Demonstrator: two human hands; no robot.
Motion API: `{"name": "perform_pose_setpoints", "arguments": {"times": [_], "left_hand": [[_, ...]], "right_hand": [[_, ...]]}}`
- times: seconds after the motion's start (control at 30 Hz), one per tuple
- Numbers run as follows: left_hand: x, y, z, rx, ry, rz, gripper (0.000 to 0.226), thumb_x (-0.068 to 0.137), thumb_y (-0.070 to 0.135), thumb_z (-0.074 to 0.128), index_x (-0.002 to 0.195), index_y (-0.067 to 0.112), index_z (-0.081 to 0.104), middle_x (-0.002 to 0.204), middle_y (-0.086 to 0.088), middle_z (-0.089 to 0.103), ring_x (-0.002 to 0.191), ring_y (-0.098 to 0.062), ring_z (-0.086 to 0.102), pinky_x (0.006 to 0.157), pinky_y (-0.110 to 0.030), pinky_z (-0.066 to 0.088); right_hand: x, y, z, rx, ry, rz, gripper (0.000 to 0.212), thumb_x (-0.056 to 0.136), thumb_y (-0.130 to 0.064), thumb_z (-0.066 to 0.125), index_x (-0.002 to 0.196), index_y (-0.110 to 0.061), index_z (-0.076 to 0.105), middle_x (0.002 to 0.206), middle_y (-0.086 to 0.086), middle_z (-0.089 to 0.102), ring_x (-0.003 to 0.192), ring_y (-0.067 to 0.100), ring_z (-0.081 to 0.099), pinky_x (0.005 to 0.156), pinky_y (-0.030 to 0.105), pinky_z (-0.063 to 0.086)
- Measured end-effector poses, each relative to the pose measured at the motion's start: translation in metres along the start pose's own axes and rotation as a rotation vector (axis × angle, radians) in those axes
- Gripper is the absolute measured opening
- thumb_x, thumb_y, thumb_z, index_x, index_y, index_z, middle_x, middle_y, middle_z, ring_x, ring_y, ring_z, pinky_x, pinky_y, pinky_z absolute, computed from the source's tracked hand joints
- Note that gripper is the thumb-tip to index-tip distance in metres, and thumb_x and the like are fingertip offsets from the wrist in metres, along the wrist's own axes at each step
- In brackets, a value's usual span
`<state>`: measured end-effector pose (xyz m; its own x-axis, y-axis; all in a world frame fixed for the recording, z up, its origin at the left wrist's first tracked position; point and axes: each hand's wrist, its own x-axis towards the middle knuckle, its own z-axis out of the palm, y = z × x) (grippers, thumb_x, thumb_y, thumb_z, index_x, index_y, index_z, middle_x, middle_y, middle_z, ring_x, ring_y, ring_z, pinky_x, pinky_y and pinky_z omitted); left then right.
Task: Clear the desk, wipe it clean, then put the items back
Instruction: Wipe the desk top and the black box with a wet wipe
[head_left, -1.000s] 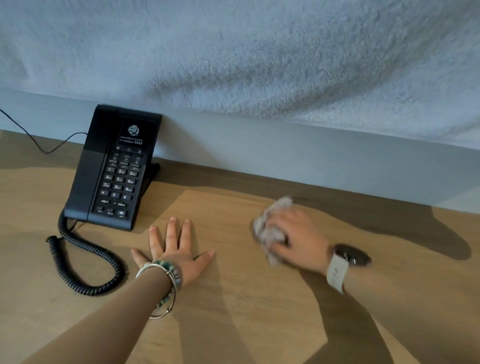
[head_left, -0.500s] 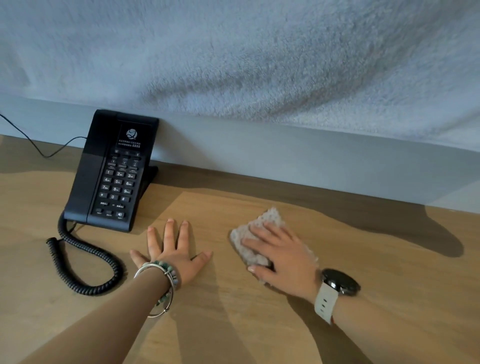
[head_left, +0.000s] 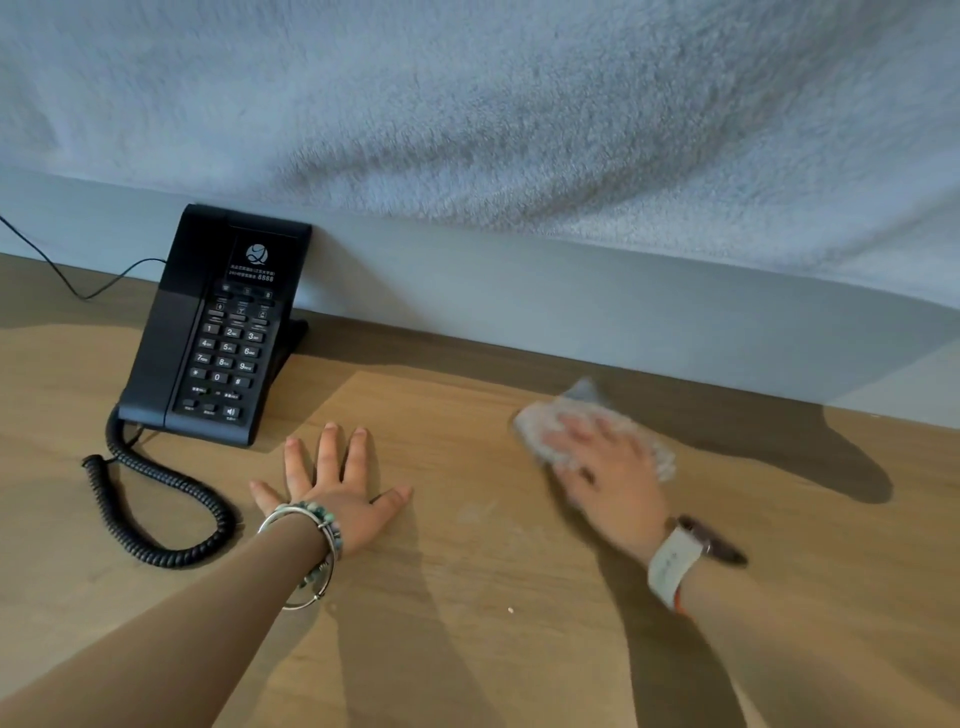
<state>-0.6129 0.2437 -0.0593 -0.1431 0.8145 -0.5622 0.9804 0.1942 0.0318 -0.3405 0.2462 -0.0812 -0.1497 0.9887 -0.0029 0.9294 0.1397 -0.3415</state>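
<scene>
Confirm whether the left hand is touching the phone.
No, the left hand lies flat on the desk, apart from the phone.

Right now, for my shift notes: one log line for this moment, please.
step: wipe | right hand: pressing cloth on desk | left hand: flat on desk | phone: on desk by wall

rough pale-grey wall (head_left: 519, 104) behind, with smooth grey strip (head_left: 571, 301) along its foot. white-strapped watch (head_left: 671, 566) on right wrist; silver bangles (head_left: 291, 514) and green beads (head_left: 328, 515) on left.
</scene>
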Motion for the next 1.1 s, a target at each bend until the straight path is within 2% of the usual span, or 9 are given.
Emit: {"name": "perform_pose_setpoints", "arguments": {"times": [0.13,0.2,0.3,0.4,0.5,0.63,0.73,0.87,1.1], "left_hand": [[-0.002,0.000,0.001,-0.005,0.009,0.016,0.082,0.085,0.074,0.018,0.144,0.035,-0.022,0.151,0.006,-0.031,0.139,-0.032,-0.026,0.110,-0.064,-0.002],[-0.003,-0.001,0.001,-0.004,0.013,0.021,0.082,0.085,0.075,0.018,0.144,0.035,-0.022,0.151,0.006,-0.031,0.139,-0.032,-0.026,0.110,-0.064,-0.002],[-0.002,0.000,-0.001,0.001,0.017,0.022,0.081,0.085,0.075,0.017,0.144,0.035,-0.022,0.151,0.006,-0.032,0.140,-0.032,-0.025,0.110,-0.063,-0.001],[-0.004,0.001,0.000,0.002,0.018,0.013,0.081,0.084,0.075,0.018,0.144,0.036,-0.021,0.152,0.007,-0.030,0.140,-0.032,-0.024,0.110,-0.063,0.000],[-0.004,0.000,0.000,0.008,0.028,0.009,0.081,0.085,0.075,0.018,0.145,0.036,-0.020,0.152,0.006,-0.029,0.140,-0.032,-0.023,0.110,-0.063,0.001],[-0.007,0.002,-0.001,0.012,0.043,0.020,0.079,0.086,0.073,0.018,0.145,0.036,-0.019,0.153,0.006,-0.028,0.141,-0.031,-0.022,0.110,-0.062,0.001],[-0.009,0.001,0.001,0.030,0.055,0.033,0.077,0.087,0.071,0.018,0.145,0.036,-0.018,0.153,0.005,-0.027,0.141,-0.032,-0.022,0.111,-0.061,0.002],[-0.010,0.000,0.003,0.041,0.063,0.038,0.075,0.088,0.071,0.017,0.145,0.036,-0.018,0.153,0.005,-0.027,0.141,-0.031,-0.021,0.111,-0.060,0.002],[-0.004,-0.002,0.006,0.033,0.084,0.018,0.076,0.086,0.073,0.018,0.145,0.038,-0.015,0.154,0.006,-0.024,0.142,-0.030,-0.018,0.113,-0.057,0.005]], "right_hand": [[-0.050,-0.038,0.005,0.210,-0.137,-0.271,0.048,0.080,-0.030,0.032,0.114,-0.035,0.066,0.130,-0.018,0.054,0.123,0.007,0.036,0.098,0.027,0.022],[-0.038,-0.022,-0.008,0.192,0.006,-0.275,0.041,0.077,-0.017,0.042,0.104,-0.028,0.071,0.117,-0.008,0.066,0.108,0.018,0.052,0.091,0.029,0.034],[0.001,0.042,-0.032,0.094,0.237,0.150,0.040,0.079,-0.005,0.058,0.114,-0.023,0.068,0.123,0.006,0.064,0.110,0.037,0.056,0.094,0.047,0.043],[0.001,0.067,-0.038,0.088,0.077,0.450,0.042,0.096,-0.027,0.046,0.138,-0.029,0.046,0.146,0.000,0.043,0.133,0.029,0.037,0.110,0.046,0.027],[-0.034,0.013,-0.009,0.154,0.038,0.225,0.042,0.094,-0.013,0.048,0.133,-0.029,0.051,0.146,-0.011,0.040,0.136,0.021,0.028,0.112,0.041,0.019],[-0.055,-0.033,-0.002,0.315,0.012,-0.064,0.043,0.077,0.009,0.056,0.105,-0.019,0.072,0.121,-0.005,0.063,0.114,0.025,0.048,0.099,0.030,0.034],[-0.034,0.020,-0.026,0.185,0.258,0.282,0.039,0.085,-0.001,0.057,0.118,-0.020,0.066,0.130,0.001,0.059,0.118,0.030,0.045,0.102,0.039,0.036],[-0.044,0.081,-0.045,0.016,0.192,0.704,0.042,0.095,-0.023,0.047,0.137,-0.020,0.047,0.145,0.005,0.042,0.135,0.032,0.030,0.110,0.047,0.026],[-0.086,-0.039,0.001,0.147,0.076,0.114,0.039,0.094,-0.013,0.049,0.129,-0.028,0.056,0.143,-0.014,0.043,0.137,0.014,0.028,0.108,0.037,0.024]]}}
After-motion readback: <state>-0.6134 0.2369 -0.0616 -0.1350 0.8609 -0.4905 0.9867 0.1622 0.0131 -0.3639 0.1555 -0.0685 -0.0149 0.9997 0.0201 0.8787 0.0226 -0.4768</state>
